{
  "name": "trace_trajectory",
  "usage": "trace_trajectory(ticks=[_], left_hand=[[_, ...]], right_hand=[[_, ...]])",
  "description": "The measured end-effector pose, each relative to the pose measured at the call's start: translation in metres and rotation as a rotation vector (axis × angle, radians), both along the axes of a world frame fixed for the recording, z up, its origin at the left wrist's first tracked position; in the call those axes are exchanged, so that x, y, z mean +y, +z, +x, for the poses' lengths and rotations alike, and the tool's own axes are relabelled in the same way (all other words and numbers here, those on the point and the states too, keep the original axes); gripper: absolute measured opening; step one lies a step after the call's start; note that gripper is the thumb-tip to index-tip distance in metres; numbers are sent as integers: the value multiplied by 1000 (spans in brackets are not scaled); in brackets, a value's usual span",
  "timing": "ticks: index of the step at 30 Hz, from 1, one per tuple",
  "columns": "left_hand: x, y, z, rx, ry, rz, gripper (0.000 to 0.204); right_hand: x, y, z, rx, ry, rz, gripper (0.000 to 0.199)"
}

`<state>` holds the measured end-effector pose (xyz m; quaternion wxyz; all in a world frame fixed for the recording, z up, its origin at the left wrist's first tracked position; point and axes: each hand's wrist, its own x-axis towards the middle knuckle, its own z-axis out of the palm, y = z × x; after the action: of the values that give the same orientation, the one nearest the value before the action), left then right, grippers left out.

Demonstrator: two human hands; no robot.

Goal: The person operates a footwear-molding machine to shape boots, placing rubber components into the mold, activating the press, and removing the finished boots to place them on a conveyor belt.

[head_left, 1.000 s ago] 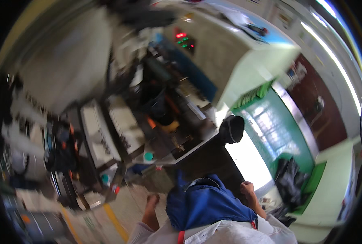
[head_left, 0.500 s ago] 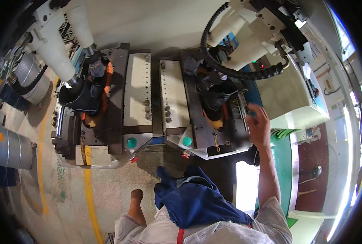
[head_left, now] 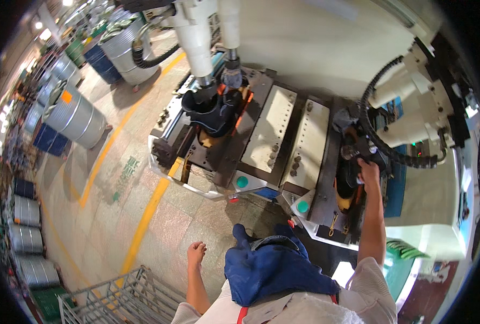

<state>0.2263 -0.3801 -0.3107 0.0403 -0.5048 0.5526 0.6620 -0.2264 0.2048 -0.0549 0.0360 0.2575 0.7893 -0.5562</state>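
Factory floor with tan tiles and yellow painted lines [head_left: 137, 232], rows of grey steel drums [head_left: 78, 116] off to the left, wire cart [head_left: 121, 299] at the bottom edge. Straight ahead, a big two-station press machine with pale metal plates [head_left: 269, 132] in the middle and a green round button [head_left: 242, 182] near the front. Right hand [head_left: 368, 171] up on the right station, resting on top of the dark shoe with tan sole [head_left: 350, 181] clamped under the black ribbed hose [head_left: 380, 119]; fingers curled over it, but can't tell for sure whether actually gripping or just touching. Left hand [head_left: 196, 252] hanging loose by the hip, fingers loosely curled, holding nothing, well apart from the machine. Shoe probably light and fairly soft in the upper, stiffer at the sole, maybe a bit tacky or warm fresh off a press, so best grabbed around the upper or heel rather than the sole edge. Sitting directly under the right palm, snug in the fixture. Matching dark shoe on the left station [head_left: 213, 113] beneath the white cylinders [head_left: 196, 38], far from either hand. Blue cloth [head_left: 272, 267] tucked at the waist.
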Motion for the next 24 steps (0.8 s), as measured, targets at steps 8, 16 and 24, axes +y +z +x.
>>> trace_trajectory(ticks=[8,16,24], left_hand=[[-7,228,-159,428,-320,-667,25],[-44,331,-319,761,-515,-964,56],[-25,350,-414,633,-928,-1142,102]], right_hand=[[52,42,-2,367,-285,-60,22],[50,180,61,715,-305,115,18],[70,306,243,799,-478,-176,43]])
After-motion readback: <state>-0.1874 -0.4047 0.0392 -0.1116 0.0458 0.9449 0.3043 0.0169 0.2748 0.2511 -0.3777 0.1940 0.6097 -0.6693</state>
